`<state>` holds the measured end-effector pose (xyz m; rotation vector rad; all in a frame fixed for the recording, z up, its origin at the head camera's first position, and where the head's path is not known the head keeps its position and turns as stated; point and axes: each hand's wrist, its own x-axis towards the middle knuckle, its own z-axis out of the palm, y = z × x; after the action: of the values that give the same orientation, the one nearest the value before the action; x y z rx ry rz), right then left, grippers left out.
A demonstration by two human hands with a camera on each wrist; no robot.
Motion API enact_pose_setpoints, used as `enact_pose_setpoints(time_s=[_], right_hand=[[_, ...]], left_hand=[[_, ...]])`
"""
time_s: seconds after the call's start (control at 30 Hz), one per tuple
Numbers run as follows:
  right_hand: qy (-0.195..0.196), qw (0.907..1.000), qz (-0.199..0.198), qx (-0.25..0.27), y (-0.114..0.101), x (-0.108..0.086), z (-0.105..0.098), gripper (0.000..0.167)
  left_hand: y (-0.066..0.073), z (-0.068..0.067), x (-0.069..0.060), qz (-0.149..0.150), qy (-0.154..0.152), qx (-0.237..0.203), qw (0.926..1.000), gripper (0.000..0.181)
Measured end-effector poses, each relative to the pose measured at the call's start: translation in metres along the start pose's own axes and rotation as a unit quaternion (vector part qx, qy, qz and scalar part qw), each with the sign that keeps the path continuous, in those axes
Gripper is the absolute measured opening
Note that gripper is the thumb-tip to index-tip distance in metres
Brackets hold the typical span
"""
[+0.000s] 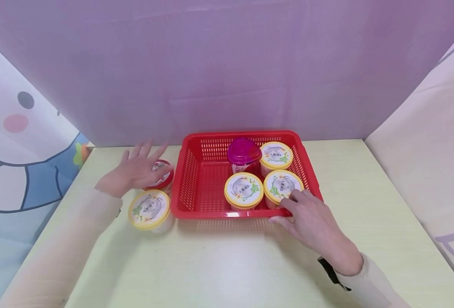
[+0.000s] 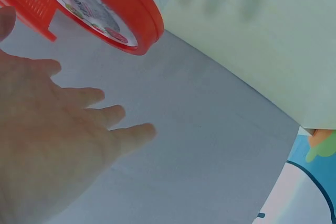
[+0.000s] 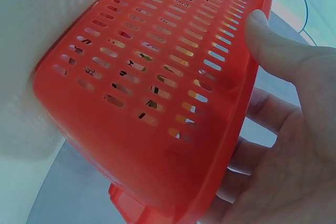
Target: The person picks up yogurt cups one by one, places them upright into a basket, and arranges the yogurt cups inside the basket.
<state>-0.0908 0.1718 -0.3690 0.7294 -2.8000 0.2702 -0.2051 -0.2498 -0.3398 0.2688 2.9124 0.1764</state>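
My left hand (image 1: 134, 171) hovers with spread fingers above a red-lidded tub (image 1: 162, 181) left of the basket, covering part of it in the head view. That tub's red lid (image 2: 144, 11) shows in the left wrist view, apart from the fingers. Just in front stands a yellow-lidded tub (image 1: 148, 209). My right hand (image 1: 317, 218) grips the front rim of a red plastic basket (image 1: 188, 184) near its right corner, thumb outside and fingers over the rim. The basket holds a purple-lidded cup (image 1: 244, 151) and three yellow-lidded tubs (image 1: 244, 191).
The pale tabletop (image 1: 219, 265) carries everything. A purple cloth wall (image 1: 227, 72) rises right behind the basket. Printed cloth panels (image 1: 23, 141) flank the table on the left and right.
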Motion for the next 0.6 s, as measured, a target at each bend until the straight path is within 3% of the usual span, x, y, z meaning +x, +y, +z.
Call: enact_pose_setpoints(time_s=[0.33,0.6], right_hand=[[0.009,0.9999,-0.004,0.002,0.001,0.0,0.001,0.041],[0.002,1.0,0.001,-0.003,0.0,0.0,0.001,0.042]], left_hand=[[0.003,0.008,0.0,-0.008,-0.049,0.012,0.9987,0.087],[0.005,0.012,0.002,0.001,-0.049,0.019,0.9986,0.089]])
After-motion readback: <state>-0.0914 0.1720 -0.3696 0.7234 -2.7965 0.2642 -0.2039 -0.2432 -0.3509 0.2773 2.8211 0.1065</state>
